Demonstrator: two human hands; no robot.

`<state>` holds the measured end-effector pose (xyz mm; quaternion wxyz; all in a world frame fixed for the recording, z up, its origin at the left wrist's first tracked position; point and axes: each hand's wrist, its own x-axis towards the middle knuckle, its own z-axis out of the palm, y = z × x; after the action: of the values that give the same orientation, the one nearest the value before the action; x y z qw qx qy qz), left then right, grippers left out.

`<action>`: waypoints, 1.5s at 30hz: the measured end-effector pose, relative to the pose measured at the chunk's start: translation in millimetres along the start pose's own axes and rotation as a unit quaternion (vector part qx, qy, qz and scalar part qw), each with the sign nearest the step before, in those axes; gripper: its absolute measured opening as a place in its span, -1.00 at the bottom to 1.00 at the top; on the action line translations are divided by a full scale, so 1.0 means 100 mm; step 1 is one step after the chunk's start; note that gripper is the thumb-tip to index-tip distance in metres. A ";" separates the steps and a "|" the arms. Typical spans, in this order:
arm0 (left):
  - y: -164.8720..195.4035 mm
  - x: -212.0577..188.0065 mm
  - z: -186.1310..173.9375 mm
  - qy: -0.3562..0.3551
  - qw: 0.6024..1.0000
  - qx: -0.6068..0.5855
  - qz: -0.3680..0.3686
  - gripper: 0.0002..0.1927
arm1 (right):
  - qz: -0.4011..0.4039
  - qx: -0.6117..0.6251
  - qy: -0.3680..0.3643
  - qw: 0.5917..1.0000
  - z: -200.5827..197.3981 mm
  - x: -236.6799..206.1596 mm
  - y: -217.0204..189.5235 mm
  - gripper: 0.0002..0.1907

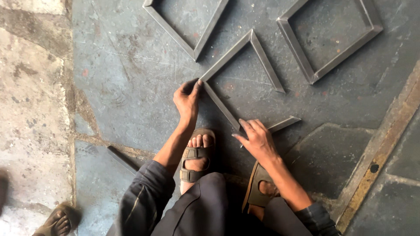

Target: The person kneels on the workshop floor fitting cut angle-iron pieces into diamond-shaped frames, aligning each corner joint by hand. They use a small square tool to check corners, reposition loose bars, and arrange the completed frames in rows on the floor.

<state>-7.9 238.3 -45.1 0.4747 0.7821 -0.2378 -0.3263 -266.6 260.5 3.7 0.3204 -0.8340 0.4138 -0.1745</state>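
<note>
I squat over a stone floor with grey metal angle bars laid out in a diamond shape. My left hand [187, 99] presses on the left corner, where a long bar [222, 107] meets an upper bent bar [245, 57]. My right hand [258, 140] rests on the lower corner, where that long bar meets a short bar [284, 124]. Both hands have fingers on the metal, pressing rather than wrapping around it. My sandalled feet [197, 159] are just below the bars.
Two finished square metal frames lie on the floor, one [326, 37] at top right and one [188, 26] at top middle. A loose dark bar [122, 159] lies by my left knee. Another person's sandalled foot [57, 223] shows at bottom left. A rusty strip [385, 148] runs diagonally at right.
</note>
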 end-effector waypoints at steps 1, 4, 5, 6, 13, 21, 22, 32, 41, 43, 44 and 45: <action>0.00 0.00 0.00 -0.004 1.000 -0.004 -0.005 -0.69 | 0.012 -0.002 0.007 1.000 -0.01 -0.03 0.01 -0.47; 0.00 -0.01 -0.01 -0.014 1.000 -0.005 -0.005 -0.69 | 0.027 -0.009 0.021 0.999 -0.02 -0.08 0.00 -0.52; 0.01 -0.01 -0.01 -0.017 1.000 -0.004 -0.001 -0.69 | 0.021 -0.011 0.020 1.000 -0.01 -0.09 -0.01 -0.53; 0.01 -0.01 -0.01 -0.017 1.000 0.001 0.007 -0.69 | 0.014 -0.014 0.019 1.000 0.00 -0.09 -0.02 -0.53; 0.03 0.00 -0.01 -0.019 1.000 0.013 -0.003 -0.70 | 0.012 -0.048 -0.001 0.999 0.02 -0.05 -0.13 -0.57; 0.05 -0.02 -0.04 -0.036 0.997 -0.039 -0.049 -0.72 | 0.004 -0.041 -0.006 0.999 0.00 -0.01 -0.10 -0.57; 0.06 -0.03 -0.04 -0.040 0.997 -0.046 -0.054 -0.72 | 0.005 -0.040 -0.010 0.999 0.00 -0.01 -0.10 -0.58; 0.09 -0.10 -0.10 -0.069 0.990 -0.081 -0.093 -0.69 | 0.008 -0.025 -0.036 0.999 -0.03 -0.01 -0.07 -0.56; 0.12 -0.17 -0.15 -0.069 0.993 -0.057 -0.077 -0.72 | 0.009 -0.019 -0.026 0.999 -0.03 -0.05 -0.09 -0.55; 0.10 -0.17 -0.14 -0.066 0.993 -0.059 -0.080 -0.73 | 0.012 -0.023 -0.023 0.999 -0.02 -0.06 -0.09 -0.55; 0.09 -0.17 -0.14 -0.065 0.993 -0.061 -0.080 -0.73 | 0.015 -0.025 -0.024 0.999 -0.01 -0.07 -0.09 -0.55; 0.07 -0.17 -0.14 -0.064 0.993 -0.056 -0.076 -0.73 | 0.018 -0.027 -0.025 0.999 -0.01 -0.08 -0.09 -0.55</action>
<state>-9.9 255.2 -28.8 0.4753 0.7476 -0.1892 -0.4236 -267.0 270.3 10.1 0.3115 -0.8389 0.4250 -0.1364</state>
